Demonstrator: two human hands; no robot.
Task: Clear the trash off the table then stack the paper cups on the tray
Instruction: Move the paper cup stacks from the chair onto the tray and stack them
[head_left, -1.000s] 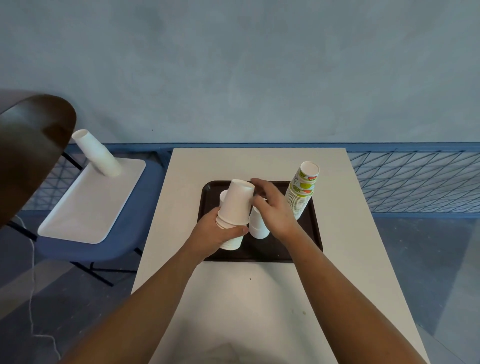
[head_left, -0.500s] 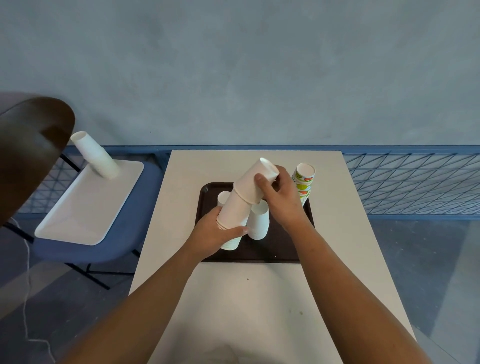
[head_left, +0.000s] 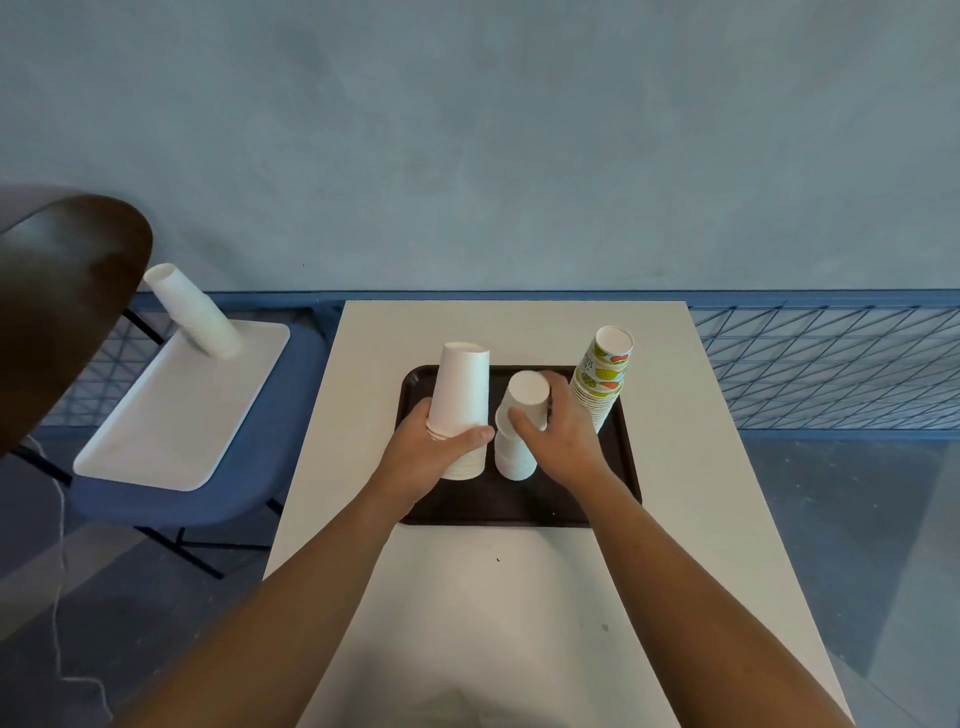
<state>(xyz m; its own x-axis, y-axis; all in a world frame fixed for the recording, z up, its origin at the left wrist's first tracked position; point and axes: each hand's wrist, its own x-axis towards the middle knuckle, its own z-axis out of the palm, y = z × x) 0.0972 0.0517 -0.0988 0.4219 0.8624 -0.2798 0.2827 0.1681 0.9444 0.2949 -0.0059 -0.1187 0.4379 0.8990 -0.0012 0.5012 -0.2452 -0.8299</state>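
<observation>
Within L hand (head_left: 431, 457) fingers (head_left: 475, 434), curled tight: tall white cup stack (head_left: 460, 395). Gripped by R hand (head_left: 563, 441) fingers (head_left: 519, 418): shorter white cup stack (head_left: 527, 392). Just beyond R fingers: printed cup stack (head_left: 602, 376) on brown tray (head_left: 519, 506).

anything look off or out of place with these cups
One stack of white cups sits apart, on a white tray on the blue chair left of the table, looking tilted, not on the dark tray with the others. The printed stack at the dark tray's right edge also seems to lean.

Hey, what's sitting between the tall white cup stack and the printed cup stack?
In the head view, a shorter white stack stands there, gripped by the right hand.
</observation>
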